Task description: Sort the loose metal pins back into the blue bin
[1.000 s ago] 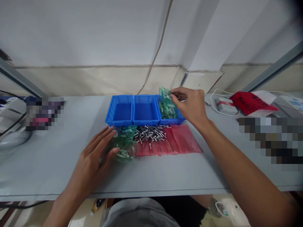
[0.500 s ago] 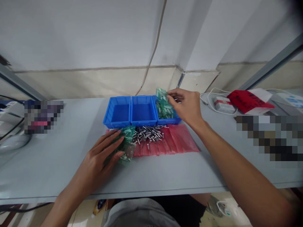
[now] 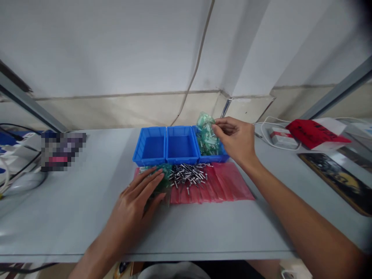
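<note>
Grey surface point(image 3: 72, 217) under us, pale wall behind, and we go straight to the fingers. Our right hand point(image 3: 236, 139) has thumb and fingertips closed on the top edge of a green bag point(image 3: 207, 135), holding it upright over the right bin point(image 3: 222, 157) so its long axis runs up and down, the bottom sagging into that bin, likely so the contents settle toward the lower end. Our left hand point(image 3: 136, 199) lies flat, fingers spread and open, pressing on a second green bag point(image 3: 162, 180) that rests on the surface just in front of the left bin point(image 3: 149, 145); the flat palm looks like it's pinning the bag in place. How that bag points we cannot tell, since the hand covers most of it.

Moving outward: a middle bin point(image 3: 180, 144) sits between the two others, all three touching in a row. Just before them a heap of metal rivets point(image 3: 188, 174) lies on a red bag point(image 3: 229, 182), beside our left fingertips. Far right, a white cable point(image 3: 266, 128), a small box point(image 3: 281, 135) and a red packet point(image 3: 314, 133) sit well apart.
</note>
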A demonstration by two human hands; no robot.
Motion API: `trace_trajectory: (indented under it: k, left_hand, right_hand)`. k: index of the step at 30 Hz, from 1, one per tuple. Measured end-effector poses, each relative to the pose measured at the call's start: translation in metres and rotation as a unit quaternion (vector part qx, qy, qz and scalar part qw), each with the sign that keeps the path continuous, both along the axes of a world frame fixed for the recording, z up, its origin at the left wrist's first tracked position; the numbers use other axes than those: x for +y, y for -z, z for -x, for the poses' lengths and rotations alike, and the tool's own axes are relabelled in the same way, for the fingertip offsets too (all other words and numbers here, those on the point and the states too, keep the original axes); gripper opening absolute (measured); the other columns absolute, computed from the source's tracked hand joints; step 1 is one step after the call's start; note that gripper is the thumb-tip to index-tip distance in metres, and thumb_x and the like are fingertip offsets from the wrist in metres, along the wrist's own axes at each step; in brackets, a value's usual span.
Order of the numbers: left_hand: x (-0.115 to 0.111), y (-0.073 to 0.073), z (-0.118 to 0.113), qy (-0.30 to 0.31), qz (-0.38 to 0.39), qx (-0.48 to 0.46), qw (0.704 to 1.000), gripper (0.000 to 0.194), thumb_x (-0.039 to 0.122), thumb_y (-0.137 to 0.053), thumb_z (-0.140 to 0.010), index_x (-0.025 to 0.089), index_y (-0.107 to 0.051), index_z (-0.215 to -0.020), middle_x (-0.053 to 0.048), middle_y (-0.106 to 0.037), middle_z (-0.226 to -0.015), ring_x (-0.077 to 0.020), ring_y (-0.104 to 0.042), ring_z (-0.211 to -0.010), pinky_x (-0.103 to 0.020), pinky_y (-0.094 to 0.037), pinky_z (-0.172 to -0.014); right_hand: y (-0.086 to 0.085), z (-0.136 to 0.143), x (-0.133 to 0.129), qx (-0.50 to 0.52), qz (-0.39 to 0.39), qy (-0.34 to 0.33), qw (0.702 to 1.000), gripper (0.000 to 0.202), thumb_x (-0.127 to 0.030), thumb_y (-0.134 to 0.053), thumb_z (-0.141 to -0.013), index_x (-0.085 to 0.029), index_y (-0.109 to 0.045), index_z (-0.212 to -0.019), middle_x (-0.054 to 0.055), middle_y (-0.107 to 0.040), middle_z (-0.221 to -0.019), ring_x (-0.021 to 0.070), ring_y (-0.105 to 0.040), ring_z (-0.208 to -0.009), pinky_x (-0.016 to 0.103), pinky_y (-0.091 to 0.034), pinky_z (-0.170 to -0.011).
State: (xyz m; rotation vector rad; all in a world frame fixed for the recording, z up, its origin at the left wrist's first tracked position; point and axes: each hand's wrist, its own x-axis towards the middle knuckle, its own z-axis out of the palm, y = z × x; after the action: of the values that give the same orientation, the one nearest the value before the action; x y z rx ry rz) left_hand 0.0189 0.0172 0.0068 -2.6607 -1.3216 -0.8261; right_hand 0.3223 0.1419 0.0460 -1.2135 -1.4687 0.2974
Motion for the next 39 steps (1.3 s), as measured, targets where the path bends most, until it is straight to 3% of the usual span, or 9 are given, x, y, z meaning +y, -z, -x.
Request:
trace_trajectory:
  k: [4,7,12,14,18,25,29,33,39]
  left_hand:
    - [-0.001,-0.001,-0.005,-0.018,-0.032,-0.006,0.999,0.038,0.024,-0.058,-0.101,0.018,-0.059,-0.139,-0.008,-0.069,-0.137,-0.0259,-0.061,-0.134,-0.045,-0.061,-0.107]
    - [0.007,-0.020,-0.009,-0.012,-0.046,-0.020,0.999,0.036,0.024,-0.059,-0.102,0.018,-0.061,-0.136,-0.010,-0.067,-0.140,-0.0253,-0.062,-0.133,-0.046,-0.058,-0.110]
    - [0.059,-0.052,-0.018,0.003,-0.023,0.028,0.999,0.044,0.038,-0.062,-0.100,0.016,-0.063,-0.138,-0.014,-0.063,-0.145,-0.0306,-0.061,-0.134,-0.052,-0.055,-0.112]
    - [0.081,-0.052,-0.020,0.008,0.027,0.085,0.996,0.050,0.040,-0.060,-0.101,0.013,-0.058,-0.143,-0.018,-0.054,-0.153,-0.0341,-0.056,-0.141,-0.055,-0.052,-0.114]
    - [0.101,-0.036,-0.017,0.061,0.053,0.094,0.992,0.040,0.037,-0.046,-0.106,0.013,-0.070,-0.129,-0.015,-0.066,-0.141,-0.0323,-0.055,-0.142,-0.055,-0.050,-0.117]
    - [0.078,-0.044,-0.021,0.037,0.075,-0.081,0.993,0.052,0.052,-0.061,-0.099,0.018,-0.064,-0.137,-0.011,-0.066,-0.141,-0.0302,-0.063,-0.133,-0.050,-0.053,-0.114]
    - [0.060,-0.058,-0.031,-0.003,0.249,-0.317,0.915,0.041,0.053,-0.073,-0.090,0.020,-0.073,-0.114,-0.006,-0.079,-0.104,-0.0204,-0.075,-0.093,-0.032,-0.063,-0.084]
    - [0.059,-0.057,-0.029,0.001,0.327,-0.443,0.835,0.028,0.041,-0.080,-0.085,0.018,-0.072,-0.097,-0.001,-0.074,-0.085,-0.0136,-0.069,-0.076,-0.026,-0.058,-0.073]
    - [0.064,-0.049,-0.023,-0.026,0.314,-0.470,0.825,0.028,0.041,-0.079,-0.087,0.020,-0.074,-0.104,0.000,-0.070,-0.091,-0.0095,-0.061,-0.077,-0.019,-0.047,-0.067]
  right_hand:
    - [-0.002,0.001,-0.002,0.044,0.013,-0.005,0.999,0.010,-0.030,-0.076,-0.081,-0.023,-0.075,-0.087,0.004,-0.078,-0.080,0.0209,-0.073,-0.072,0.036,-0.059,-0.067]
    - [-0.001,0.001,0.000,0.111,0.035,-0.026,0.993,0.011,-0.032,-0.078,-0.079,-0.024,-0.072,-0.085,0.001,-0.074,-0.076,0.0186,-0.068,-0.067,0.033,-0.054,-0.061]
    - [0.003,0.002,0.005,0.200,0.094,-0.044,0.974,0.012,-0.029,-0.073,-0.077,-0.025,-0.062,-0.082,-0.004,-0.059,-0.064,0.0119,-0.048,-0.053,0.026,-0.035,-0.048]
    - [0.003,0.002,0.005,0.201,0.103,-0.051,0.973,0.014,-0.031,-0.071,-0.077,-0.025,-0.060,-0.083,-0.005,-0.054,-0.062,0.0119,-0.044,-0.052,0.026,-0.033,-0.049]
    - [0.002,0.002,0.002,0.193,0.109,-0.063,0.973,0.015,-0.033,-0.071,-0.078,-0.026,-0.059,-0.082,-0.005,-0.053,-0.064,0.0125,-0.045,-0.053,0.027,-0.034,-0.052]
    - [-0.005,0.032,-0.026,0.242,0.158,-0.157,0.944,0.026,-0.038,-0.081,-0.077,-0.025,-0.062,-0.091,-0.005,-0.063,-0.069,0.0122,-0.054,-0.058,0.026,-0.043,-0.055]
    - [-0.008,0.059,-0.050,0.241,0.170,-0.243,0.924,0.026,-0.041,-0.080,-0.082,-0.025,-0.063,-0.091,-0.003,-0.070,-0.073,0.0147,-0.065,-0.067,0.031,-0.056,-0.069]
    - [-0.010,0.069,-0.062,0.207,0.154,-0.233,0.938,0.021,-0.039,-0.081,-0.083,-0.025,-0.066,-0.088,-0.001,-0.071,-0.077,0.0159,-0.068,-0.071,0.033,-0.060,-0.071]
    - [-0.009,0.067,-0.058,0.255,0.154,-0.258,0.919,0.024,-0.037,-0.084,-0.080,-0.022,-0.067,-0.088,-0.001,-0.073,-0.078,0.0146,-0.070,-0.069,0.032,-0.066,-0.067]
